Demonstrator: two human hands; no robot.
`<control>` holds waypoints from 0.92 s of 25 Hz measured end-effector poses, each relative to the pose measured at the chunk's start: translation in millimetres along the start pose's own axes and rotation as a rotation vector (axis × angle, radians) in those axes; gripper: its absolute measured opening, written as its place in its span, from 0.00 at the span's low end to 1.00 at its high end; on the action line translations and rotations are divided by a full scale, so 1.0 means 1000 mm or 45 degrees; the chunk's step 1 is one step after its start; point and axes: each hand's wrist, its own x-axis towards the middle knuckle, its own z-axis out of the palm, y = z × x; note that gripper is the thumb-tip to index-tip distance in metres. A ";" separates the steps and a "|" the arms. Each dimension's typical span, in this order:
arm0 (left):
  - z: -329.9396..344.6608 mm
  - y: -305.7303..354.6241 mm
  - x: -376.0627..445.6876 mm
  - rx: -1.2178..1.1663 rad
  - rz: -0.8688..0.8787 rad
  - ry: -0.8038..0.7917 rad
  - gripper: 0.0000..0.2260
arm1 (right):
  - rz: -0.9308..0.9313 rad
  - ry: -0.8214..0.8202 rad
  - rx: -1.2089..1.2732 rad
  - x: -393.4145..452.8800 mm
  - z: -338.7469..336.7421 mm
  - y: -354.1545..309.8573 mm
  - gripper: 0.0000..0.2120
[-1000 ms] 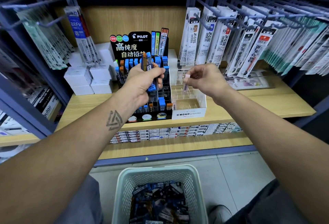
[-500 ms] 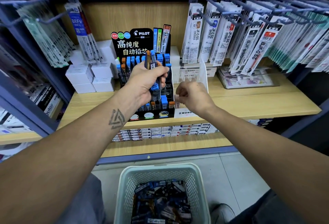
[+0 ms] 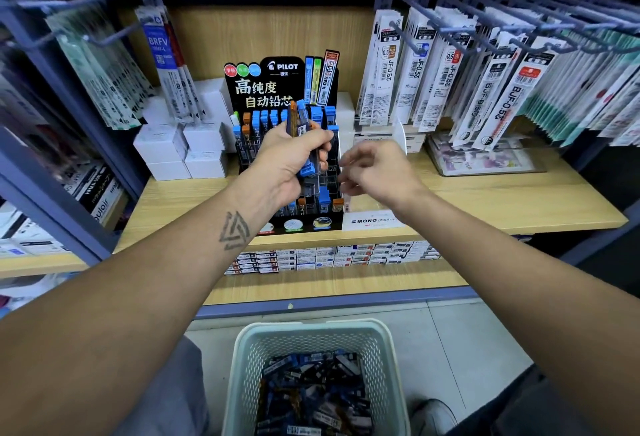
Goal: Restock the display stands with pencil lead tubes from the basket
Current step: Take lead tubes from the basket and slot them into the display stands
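A: Pencil lead tubes (image 3: 313, 397) are seen heaped in the pale mesh basket (image 3: 242, 366), set on the floor at six o'clock, nearest the camera. What is found beyond it?

B: Rows of small flat boxes (image 3: 332, 257) are lined along the lower shelf at twelve o'clock from the basket. Above them, on the wooden shelf (image 3: 485, 207), the black Pilot display stand (image 3: 277, 89) is placed, its slots partly filled with blue-capped and orange-capped tubes.

A: How is the left hand (image 3: 289, 162) occupied?

B: A bundle of tubes (image 3: 301, 130) is gripped upright in it, in front of the stand; the fingers are curled round the bundle, with blue and orange caps showing above and below the fist.

A: And the right hand (image 3: 377, 172)?

B: It is held at three o'clock of the left hand, just beside it and apart from the bundle. Its fingers are loosely bent toward the stand; whether anything is pinched in them cannot be told.

A: What else is carried by the shelf?

B: A clear Mono display stand (image 3: 374, 221) is partly hidden beneath the right wrist. White boxes (image 3: 180, 148) are stacked at nine o'clock of the black stand. Hanging refill packets (image 3: 450, 72) are seen at two o'clock, farther back.
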 end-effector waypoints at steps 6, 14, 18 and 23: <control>-0.003 -0.001 0.001 -0.078 0.069 0.143 0.11 | 0.231 -0.455 0.792 -0.023 0.010 -0.029 0.18; -0.004 -0.001 0.003 -0.229 0.034 0.173 0.05 | 0.168 -0.260 0.798 -0.019 0.018 -0.033 0.20; -0.003 -0.004 0.004 -0.250 -0.007 0.188 0.07 | 0.145 -0.157 0.755 -0.014 0.022 -0.032 0.17; -0.001 -0.002 0.000 -0.184 -0.001 0.146 0.05 | 0.123 -0.138 0.692 -0.010 0.019 -0.030 0.15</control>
